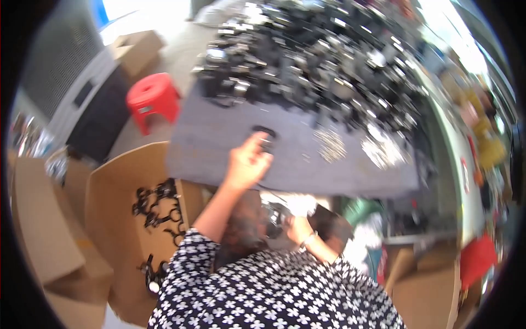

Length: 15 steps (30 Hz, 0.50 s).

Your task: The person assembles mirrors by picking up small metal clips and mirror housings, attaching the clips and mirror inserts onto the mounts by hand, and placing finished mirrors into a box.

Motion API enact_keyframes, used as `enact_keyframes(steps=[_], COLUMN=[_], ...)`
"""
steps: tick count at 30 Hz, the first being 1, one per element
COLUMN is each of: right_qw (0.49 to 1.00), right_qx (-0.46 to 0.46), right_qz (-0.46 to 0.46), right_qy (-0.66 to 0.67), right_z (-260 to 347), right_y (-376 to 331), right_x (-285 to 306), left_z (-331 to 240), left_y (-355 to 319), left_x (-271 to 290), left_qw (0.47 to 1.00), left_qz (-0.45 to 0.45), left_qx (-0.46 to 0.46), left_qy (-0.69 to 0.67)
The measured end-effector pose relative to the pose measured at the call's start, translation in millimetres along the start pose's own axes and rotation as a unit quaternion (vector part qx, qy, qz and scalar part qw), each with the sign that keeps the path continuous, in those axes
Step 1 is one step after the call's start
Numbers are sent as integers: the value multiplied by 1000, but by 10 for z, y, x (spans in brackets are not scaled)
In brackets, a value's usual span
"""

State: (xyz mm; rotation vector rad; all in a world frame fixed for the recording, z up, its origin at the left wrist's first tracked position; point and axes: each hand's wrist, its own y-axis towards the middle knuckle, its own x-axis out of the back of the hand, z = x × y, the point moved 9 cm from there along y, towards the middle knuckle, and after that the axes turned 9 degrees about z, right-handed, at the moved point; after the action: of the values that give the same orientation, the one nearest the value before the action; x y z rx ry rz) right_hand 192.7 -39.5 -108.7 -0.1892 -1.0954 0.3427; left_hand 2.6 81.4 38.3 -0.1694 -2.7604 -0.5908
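My left hand [247, 166] is over the front part of a grey cloth-covered table [219, 148]. Its fingertips pinch a small black curved part [265, 133], blurred by motion. Lower and closer to my body, my right hand [299, 229] is closed at the side of a dark thing with a shiny part [275, 215], whose kind is too blurred to tell. To the right of my left hand, a small pile of thin metal pins or screws [330, 146] lies on the cloth. Beside it is a shiny clear bag of similar pieces [383, 151].
A large heap of black and silver parts [312, 55] covers the table's far side. At my left stands an open cardboard box [118, 219] with several black ring-shaped clamps [159, 205] inside. A red stool [152, 96] is beyond it. Another cardboard box [424, 285] stands at my right.
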Motion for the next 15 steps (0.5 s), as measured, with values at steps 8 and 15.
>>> enact_keyframes(steps=[8,15], right_qw=[896,952], right_qx=[-4,-37], right_qz=[-280,-283], right_qy=[345,106], right_z=[-357,-284], right_y=[-549,-326], right_x=[1817,1843], left_z=[-69,-34], left_y=[142,74], left_x=[-713,-774], left_qw=[988,982], left_qz=[80,103], left_qx=[9,46], left_qy=[-133,-149])
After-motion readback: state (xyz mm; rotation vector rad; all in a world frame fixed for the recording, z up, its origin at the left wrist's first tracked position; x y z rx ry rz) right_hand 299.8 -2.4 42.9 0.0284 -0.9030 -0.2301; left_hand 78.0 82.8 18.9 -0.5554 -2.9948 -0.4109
